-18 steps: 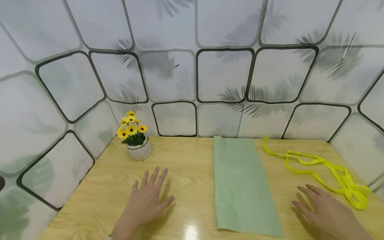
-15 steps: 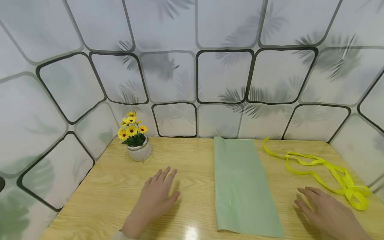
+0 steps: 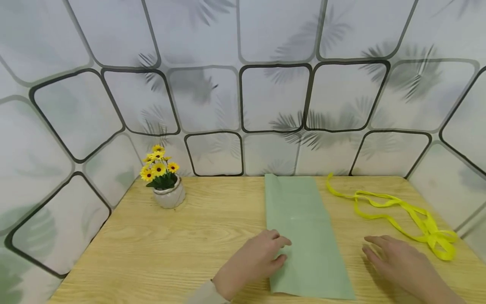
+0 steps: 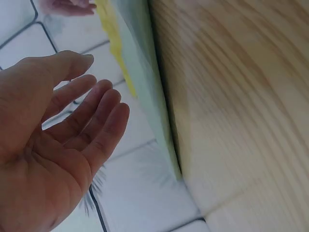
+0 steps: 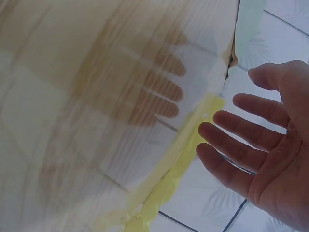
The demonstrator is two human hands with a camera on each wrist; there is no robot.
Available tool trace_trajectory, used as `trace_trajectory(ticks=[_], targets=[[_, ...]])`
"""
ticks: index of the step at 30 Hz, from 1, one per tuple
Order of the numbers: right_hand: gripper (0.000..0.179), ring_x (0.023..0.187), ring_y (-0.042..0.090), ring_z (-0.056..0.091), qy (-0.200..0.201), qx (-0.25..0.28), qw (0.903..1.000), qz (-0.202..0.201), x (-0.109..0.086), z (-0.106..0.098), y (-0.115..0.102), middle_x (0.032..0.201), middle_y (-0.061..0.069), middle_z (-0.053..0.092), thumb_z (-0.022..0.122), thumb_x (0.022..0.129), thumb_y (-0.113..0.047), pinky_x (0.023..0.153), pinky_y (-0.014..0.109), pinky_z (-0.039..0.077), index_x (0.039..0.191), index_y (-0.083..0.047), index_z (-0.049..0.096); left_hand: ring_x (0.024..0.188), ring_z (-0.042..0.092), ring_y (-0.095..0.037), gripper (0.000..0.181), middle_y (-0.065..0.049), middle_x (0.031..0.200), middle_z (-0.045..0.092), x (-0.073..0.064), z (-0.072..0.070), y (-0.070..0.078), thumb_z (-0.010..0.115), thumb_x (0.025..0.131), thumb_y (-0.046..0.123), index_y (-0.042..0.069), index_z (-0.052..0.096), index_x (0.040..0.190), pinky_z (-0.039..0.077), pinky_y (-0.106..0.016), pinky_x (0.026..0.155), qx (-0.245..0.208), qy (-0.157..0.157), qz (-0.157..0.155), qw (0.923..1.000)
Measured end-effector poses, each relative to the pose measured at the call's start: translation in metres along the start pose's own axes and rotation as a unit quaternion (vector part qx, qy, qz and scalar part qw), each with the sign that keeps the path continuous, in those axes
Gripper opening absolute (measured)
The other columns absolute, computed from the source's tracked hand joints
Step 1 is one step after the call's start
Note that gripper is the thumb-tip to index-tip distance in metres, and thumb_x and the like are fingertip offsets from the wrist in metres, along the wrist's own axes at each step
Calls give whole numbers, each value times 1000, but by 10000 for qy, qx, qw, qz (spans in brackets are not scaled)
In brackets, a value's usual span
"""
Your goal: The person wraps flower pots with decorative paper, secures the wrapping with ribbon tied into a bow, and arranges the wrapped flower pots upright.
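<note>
A folded sheet of pale green paper (image 3: 303, 219), perhaps wrapping paper, lies lengthwise on the wooden table. Over its left edge hovers my left hand (image 3: 256, 259), fingers relaxed and slightly bent. The left wrist view shows that hand (image 4: 63, 135) apart from the paper (image 4: 145, 63), with nothing in it. To the right of the sheet, my right hand (image 3: 400, 259) is held above the table with loose fingers, empty. A long yellow ribbon (image 3: 433, 232) lies tangled beyond it, and the right wrist view shows the ribbon (image 5: 178, 164) behind the fingertips.
A white pot of yellow artificial-looking flowers (image 3: 163, 181) stands at the table's back left. Patterned cloth or paper walls (image 3: 273, 97) close off the back and both sides. The wooden tabletop (image 3: 159, 240) is glossy and reflects the right hand.
My left hand has moved right, from the bare tabletop to the green paper's left edge, its fingers bending a little. The right hand has barely moved. The head view has shifted slightly.
</note>
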State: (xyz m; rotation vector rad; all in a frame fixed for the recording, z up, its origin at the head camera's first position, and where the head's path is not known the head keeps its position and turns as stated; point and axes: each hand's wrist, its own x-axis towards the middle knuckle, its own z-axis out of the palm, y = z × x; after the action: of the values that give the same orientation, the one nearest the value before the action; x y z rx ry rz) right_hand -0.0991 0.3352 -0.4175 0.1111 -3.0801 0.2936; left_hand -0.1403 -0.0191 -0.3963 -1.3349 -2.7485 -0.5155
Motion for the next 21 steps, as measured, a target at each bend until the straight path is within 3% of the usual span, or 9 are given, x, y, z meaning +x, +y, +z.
trace_trajectory(ticks=[5, 11, 21], targets=[[37, 90, 33, 72, -75, -60, 10000, 9, 0, 1, 1, 110, 17, 75, 67, 99, -36, 71, 55, 58, 119, -6, 73, 88, 58, 0, 26, 4, 106, 69, 17, 8, 13, 70, 98, 18, 17, 71, 125, 45, -9, 72, 16, -354, 301, 9989], [35, 84, 29, 73, -41, 45, 10000, -42, 1, 2, 2, 109, 16, 75, 69, 98, -35, 65, 51, 58, 119, -7, 74, 79, 56, 2, 24, 7, 102, 69, 31, 16, 25, 68, 99, 20, 18, 73, 123, 41, -7, 69, 292, -477, 578, 9968], [31, 80, 27, 72, 34, 40, 10000, -82, 1, 3, -3, 107, 15, 76, 71, 96, -31, 64, 48, 58, 116, -7, 75, 77, 52, 5, 26, 13, 102, 67, 47, 26, 44, 61, 103, 38, 28, 73, 123, 41, -8, 64, 294, -1038, 432, 9932]])
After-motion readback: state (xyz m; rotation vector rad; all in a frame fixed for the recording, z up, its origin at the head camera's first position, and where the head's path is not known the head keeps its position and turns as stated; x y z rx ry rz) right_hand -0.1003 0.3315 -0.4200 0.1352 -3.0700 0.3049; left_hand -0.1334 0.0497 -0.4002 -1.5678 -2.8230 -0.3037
